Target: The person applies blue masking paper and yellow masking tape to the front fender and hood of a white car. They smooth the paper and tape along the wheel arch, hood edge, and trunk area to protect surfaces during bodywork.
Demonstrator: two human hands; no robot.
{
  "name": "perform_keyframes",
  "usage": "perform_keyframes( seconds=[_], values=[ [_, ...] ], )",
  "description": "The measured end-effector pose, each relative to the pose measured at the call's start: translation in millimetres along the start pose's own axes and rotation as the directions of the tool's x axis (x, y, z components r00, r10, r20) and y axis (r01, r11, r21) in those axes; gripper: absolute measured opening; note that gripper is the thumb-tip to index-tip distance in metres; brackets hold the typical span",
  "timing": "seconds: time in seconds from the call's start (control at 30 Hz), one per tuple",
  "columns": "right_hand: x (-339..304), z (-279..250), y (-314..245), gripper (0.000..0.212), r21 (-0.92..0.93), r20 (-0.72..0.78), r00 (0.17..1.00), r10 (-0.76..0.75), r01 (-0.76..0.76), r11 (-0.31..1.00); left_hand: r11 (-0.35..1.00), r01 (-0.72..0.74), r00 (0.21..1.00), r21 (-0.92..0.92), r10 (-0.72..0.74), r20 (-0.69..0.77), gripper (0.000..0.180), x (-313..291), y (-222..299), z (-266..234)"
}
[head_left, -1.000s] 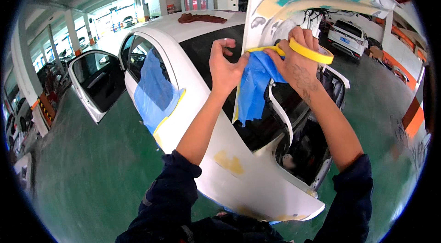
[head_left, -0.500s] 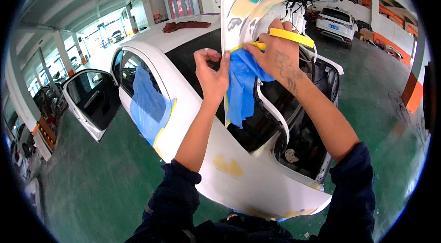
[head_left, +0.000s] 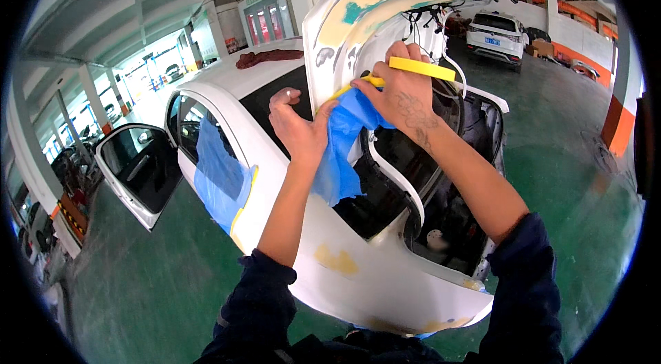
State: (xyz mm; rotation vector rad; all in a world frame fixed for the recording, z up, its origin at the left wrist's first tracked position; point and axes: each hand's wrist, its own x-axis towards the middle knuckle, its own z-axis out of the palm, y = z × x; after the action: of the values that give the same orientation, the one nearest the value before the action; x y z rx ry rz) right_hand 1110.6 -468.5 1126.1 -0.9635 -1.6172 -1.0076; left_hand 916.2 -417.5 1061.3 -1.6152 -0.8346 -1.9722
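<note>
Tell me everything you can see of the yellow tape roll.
The yellow tape roll is a narrow, smooth-looking ring, seen almost edge-on, so its inside is hidden. It tilts slightly down toward picture right and lies against the right hand. Whether it loops around part of that hand, or joins the nearby yellow strip, isn't clear.

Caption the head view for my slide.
Left hand at blue masking film, right hand holding a yellow tape roll, at a white sedan's raised trunk lid.

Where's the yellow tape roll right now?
Head view, above and right of centre: the yellow tape roll is at the right hand, below the raised trunk lid and up-right of the blue film.
</note>
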Motion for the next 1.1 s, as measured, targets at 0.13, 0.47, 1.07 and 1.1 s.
perform_keyframes(
  seconds=[0.13, 0.47, 1.07, 1.1],
  values=[
    [0.5, 6.7, 1.7, 0.034, 0.002, 0.037, 0.999, 0.035, -0.035, 0.999, 0.992, 0.127, 0.984, -0.014, -0.124, 0.125, 0.054, 13.3, 7.3, -6.9],
    [-5.7, 13.2, 13.8, 0.033, 0.167, 0.064, 0.997, 0.037, -0.047, 0.985, 0.729, -0.544, 0.802, 0.417, 0.304, 0.514, 0.045, -1.9, 43.4, -25.2],
    [4.3, 40.8, 52.4, 0.032, 0.164, -0.025, 0.995, 0.1, -0.095, 0.982, 0.625, -0.716, 0.638, 0.311, 0.406, 0.654, 0.06, 21.7, 74.6, -16.3],
    [2.7, 44.5, 51.6, 0.032, 0.169, -0.051, 0.994, 0.094, -0.085, 0.982, 0.613, -0.718, 0.625, 0.331, 0.357, 0.694, 0.067, 23.0, 73.2, -7.8]
  ],
)
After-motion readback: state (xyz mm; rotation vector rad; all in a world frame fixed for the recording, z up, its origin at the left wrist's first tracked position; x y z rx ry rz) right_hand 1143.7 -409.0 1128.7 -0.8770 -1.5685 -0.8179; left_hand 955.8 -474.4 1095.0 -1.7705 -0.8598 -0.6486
